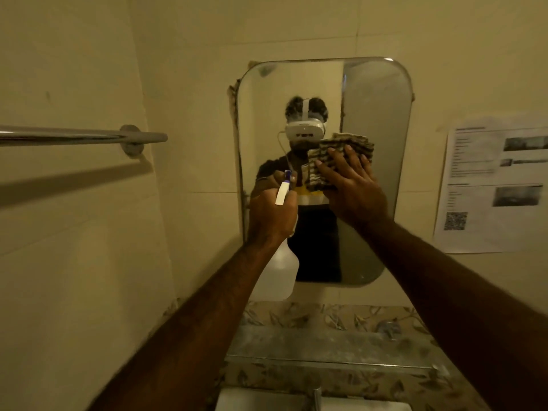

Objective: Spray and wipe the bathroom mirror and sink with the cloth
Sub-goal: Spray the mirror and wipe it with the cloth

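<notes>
The mirror (373, 120) hung on the tiled wall, and everything else sat around it. Against its glass, right of centre, the right hand (350, 185) pressed a striped cloth (341, 155) flat with spread fingers. At the mirror's lower left edge the left hand (271, 215) gripped a clear spray bottle (278, 271), nozzle aimed at the glass. Left of the mirror a chrome towel bar (80, 136) jutted from the wall; right of it a printed sheet (492, 185) was stuck up. Below the mirror ran a narrow shelf (326, 345), then the sink (267, 403) with its tap (316, 396).
</notes>
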The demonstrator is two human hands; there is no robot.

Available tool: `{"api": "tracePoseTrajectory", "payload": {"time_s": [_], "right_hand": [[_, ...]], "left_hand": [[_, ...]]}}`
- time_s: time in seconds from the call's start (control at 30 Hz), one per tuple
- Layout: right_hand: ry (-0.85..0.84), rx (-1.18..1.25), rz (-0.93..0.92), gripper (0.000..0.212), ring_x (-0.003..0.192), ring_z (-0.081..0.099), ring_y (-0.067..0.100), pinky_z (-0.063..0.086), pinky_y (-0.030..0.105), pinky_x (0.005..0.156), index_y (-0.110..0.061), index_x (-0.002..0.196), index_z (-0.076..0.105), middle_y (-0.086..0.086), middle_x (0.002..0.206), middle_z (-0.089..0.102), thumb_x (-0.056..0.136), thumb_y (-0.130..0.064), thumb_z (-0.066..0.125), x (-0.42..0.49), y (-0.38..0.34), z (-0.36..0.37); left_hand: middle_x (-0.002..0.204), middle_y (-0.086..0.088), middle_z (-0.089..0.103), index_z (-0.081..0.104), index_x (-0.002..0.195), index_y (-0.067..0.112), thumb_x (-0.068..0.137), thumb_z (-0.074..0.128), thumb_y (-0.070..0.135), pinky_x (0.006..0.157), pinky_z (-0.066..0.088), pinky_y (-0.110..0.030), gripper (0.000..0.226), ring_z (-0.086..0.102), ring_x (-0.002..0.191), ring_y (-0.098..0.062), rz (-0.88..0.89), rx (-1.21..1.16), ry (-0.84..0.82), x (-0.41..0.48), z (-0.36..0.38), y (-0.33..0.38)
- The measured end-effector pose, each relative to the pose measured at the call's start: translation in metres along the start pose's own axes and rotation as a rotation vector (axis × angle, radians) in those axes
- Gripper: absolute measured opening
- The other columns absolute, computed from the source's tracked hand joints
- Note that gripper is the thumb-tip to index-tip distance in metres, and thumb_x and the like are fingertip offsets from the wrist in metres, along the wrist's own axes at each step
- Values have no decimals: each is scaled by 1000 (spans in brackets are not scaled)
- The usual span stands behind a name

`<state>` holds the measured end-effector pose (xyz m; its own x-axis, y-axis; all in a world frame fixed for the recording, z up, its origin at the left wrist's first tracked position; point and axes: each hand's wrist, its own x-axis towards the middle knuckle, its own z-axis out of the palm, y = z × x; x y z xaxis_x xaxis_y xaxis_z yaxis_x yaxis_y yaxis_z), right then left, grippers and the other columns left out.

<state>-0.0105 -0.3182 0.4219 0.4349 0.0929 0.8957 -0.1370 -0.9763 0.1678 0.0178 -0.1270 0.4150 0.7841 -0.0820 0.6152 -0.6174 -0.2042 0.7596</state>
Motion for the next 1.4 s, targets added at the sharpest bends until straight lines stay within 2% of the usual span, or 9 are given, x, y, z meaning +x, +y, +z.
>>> {"api": "tracePoseTrajectory", "payload": {"time_s": [0.27,0.37,0.47,0.63,0.73,0.83,1.03,1.23,1.4], "right_hand": [[22,72,270,65,156,11,38,11,55,125,-29,160,30,9,169,22,100,-41,54,-26,26,1],[20,78,286,64,157,5,39,6,56,125,-29,162,22,8,171,13,103,-46,43,-17,26,1],[29,64,304,63,157,2,38,6,58,126,-31,162,16,7,172,8,105,-47,38,1,30,0],[69,55,345,62,157,0,37,5,57,126,-33,162,14,5,172,5,106,-52,30,43,32,-9],[86,83,350,63,157,-1,39,3,58,126,-35,162,14,6,172,4,105,-52,33,74,24,-14],[64,90,277,64,157,-1,40,-1,57,124,-37,162,15,6,172,4,103,-52,36,103,8,-18],[-43,-29,-120,64,157,7,37,12,60,125,-39,160,22,5,171,13,101,-60,36,103,-32,4],[-92,-55,-239,58,158,5,29,13,56,126,-41,159,18,-1,171,14,104,-54,31,33,-33,28],[-71,-96,-195,57,159,3,27,14,55,126,-37,161,20,-1,171,12,106,-48,33,-22,-1,34]], "left_hand": [[80,-3,68,66,101,13,96,55,34,53,60,-27,25,67,66,-16,36,-11,-3,5,31,25],[82,-7,69,67,102,12,96,55,37,52,60,-28,28,68,67,-18,30,28,-11,9,34,32],[82,-8,70,67,101,11,96,54,38,59,62,-35,30,68,69,-19,35,58,-10,13,34,39],[74,-1,68,62,85,17,96,53,37,71,63,-42,24,68,70,-19,39,45,10,22,25,47],[68,8,58,61,93,17,99,52,31,70,62,-38,18,63,64,-13,44,7,12,26,11,52],[69,10,56,66,105,10,99,52,30,71,62,-37,25,63,68,-14,37,4,28,28,-4,49],[66,3,61,60,80,20,99,52,30,64,62,-38,23,66,63,-19,48,50,57,30,-29,39],[66,-4,65,63,78,15,97,50,32,59,62,-43,28,68,59,-23,33,78,32,24,-23,30],[68,-5,67,56,71,28,97,52,31,58,62,-45,27,69,61,-23,49,60,-26,15,-2,33]]}}
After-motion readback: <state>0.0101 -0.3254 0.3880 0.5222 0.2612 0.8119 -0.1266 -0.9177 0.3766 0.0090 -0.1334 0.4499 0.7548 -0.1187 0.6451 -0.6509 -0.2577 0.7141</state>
